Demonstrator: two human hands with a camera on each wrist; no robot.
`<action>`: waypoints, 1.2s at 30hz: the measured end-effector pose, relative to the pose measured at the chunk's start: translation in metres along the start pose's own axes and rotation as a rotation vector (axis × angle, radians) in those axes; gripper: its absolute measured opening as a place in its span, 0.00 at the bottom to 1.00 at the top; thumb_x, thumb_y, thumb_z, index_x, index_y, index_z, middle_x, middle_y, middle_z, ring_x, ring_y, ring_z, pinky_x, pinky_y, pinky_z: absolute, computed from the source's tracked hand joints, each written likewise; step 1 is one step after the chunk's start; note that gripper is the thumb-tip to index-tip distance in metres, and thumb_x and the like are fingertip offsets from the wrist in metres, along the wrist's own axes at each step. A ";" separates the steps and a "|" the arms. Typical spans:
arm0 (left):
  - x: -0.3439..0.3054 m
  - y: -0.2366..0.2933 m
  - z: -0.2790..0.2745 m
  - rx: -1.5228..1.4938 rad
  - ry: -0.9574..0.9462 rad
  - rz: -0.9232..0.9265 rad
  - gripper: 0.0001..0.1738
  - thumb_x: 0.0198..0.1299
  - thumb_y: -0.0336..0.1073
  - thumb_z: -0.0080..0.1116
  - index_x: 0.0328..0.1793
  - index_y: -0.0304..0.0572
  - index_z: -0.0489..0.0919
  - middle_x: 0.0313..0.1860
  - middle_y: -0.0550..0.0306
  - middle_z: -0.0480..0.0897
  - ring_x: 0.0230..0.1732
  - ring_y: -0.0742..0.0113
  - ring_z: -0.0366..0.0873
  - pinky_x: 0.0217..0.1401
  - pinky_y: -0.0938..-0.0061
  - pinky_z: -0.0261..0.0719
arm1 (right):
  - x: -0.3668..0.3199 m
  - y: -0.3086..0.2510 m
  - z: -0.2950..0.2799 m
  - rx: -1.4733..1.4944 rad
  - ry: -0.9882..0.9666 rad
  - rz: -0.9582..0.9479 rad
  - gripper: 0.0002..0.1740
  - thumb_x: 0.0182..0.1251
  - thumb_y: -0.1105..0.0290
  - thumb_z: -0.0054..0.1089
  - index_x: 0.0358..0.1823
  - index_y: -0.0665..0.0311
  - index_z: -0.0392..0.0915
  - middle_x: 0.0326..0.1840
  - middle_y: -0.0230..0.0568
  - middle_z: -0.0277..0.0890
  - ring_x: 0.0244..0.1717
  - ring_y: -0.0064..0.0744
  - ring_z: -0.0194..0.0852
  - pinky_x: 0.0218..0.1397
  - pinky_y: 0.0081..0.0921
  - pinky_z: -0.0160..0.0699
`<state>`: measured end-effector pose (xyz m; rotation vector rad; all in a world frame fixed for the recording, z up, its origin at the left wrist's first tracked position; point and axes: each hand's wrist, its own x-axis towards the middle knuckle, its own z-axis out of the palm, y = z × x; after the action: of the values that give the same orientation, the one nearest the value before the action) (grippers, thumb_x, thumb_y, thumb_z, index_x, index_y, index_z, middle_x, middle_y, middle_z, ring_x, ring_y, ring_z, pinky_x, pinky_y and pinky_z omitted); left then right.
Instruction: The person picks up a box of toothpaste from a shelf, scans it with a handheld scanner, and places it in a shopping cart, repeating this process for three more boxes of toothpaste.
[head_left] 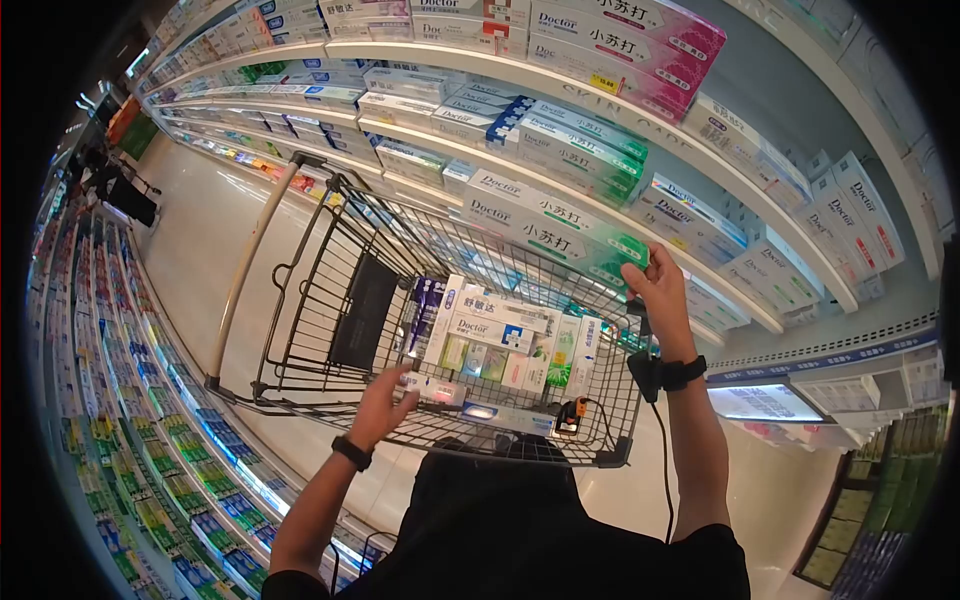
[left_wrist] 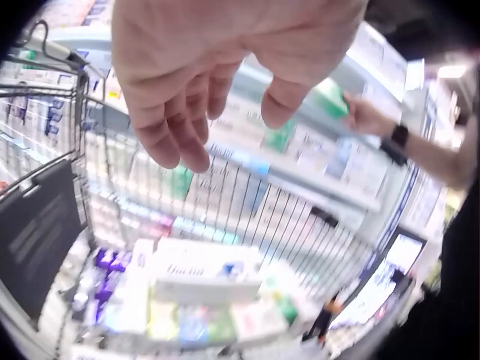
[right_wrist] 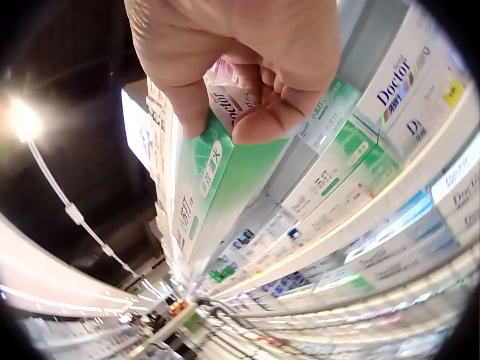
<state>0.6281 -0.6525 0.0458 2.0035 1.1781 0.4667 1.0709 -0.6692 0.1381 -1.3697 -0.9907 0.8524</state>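
In the head view my right hand (head_left: pixel 660 290) grips the green end of a long white-and-green toothpaste box (head_left: pixel 550 228). The box is raised above the cart's far side, in front of the shelves. From the right wrist, the thumb and fingers pinch that same box (right_wrist: pixel 206 184) at its near end. My left hand (head_left: pixel 382 408) hovers above the near side of the wire shopping cart (head_left: pixel 300 330), holding nothing. Its fingers hang loosely bent in the left wrist view. Several boxes lie in the cart, among them a white toothpaste box (head_left: pixel 490 330) on top of others.
Shelves (head_left: pixel 590 170) packed with toothpaste boxes rise along the far side. Low shelving (head_left: pixel 160 470) runs at the left. A lit screen (head_left: pixel 765 402) stands at the right. A small orange-and-black device (head_left: pixel 572 413) sits at the cart's near right corner. Someone in dark clothing (head_left: pixel 125 195) is down the aisle.
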 end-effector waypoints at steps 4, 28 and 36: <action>0.069 0.073 -0.028 -0.912 0.008 -0.150 0.40 0.67 0.53 0.54 0.75 0.37 0.55 0.63 0.50 0.73 0.56 0.60 0.78 0.54 0.71 0.78 | -0.058 -0.007 0.020 0.146 -0.115 0.197 0.25 0.60 0.60 0.68 0.52 0.70 0.73 0.39 0.33 0.76 0.27 0.16 0.69 0.27 0.14 0.70; 0.020 0.060 -0.040 -1.299 -0.123 -0.197 0.21 0.71 0.49 0.49 0.56 0.37 0.75 0.45 0.51 0.84 0.41 0.66 0.84 0.47 0.74 0.84 | -0.178 -0.017 0.088 0.189 -0.083 0.311 0.34 0.63 0.56 0.64 0.65 0.69 0.67 0.29 0.30 0.74 0.21 0.16 0.66 0.24 0.13 0.66; 0.014 0.056 -0.042 -1.347 -0.166 -0.220 0.23 0.73 0.49 0.43 0.57 0.36 0.74 0.46 0.49 0.83 0.43 0.64 0.84 0.48 0.72 0.84 | -0.196 -0.002 0.098 0.198 0.058 0.332 0.28 0.65 0.56 0.62 0.58 0.70 0.73 0.27 0.29 0.74 0.23 0.16 0.69 0.25 0.14 0.67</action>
<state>0.6413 -0.6393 0.1150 0.7185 0.6221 0.6980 0.9066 -0.8139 0.1221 -1.3979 -0.6230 1.1196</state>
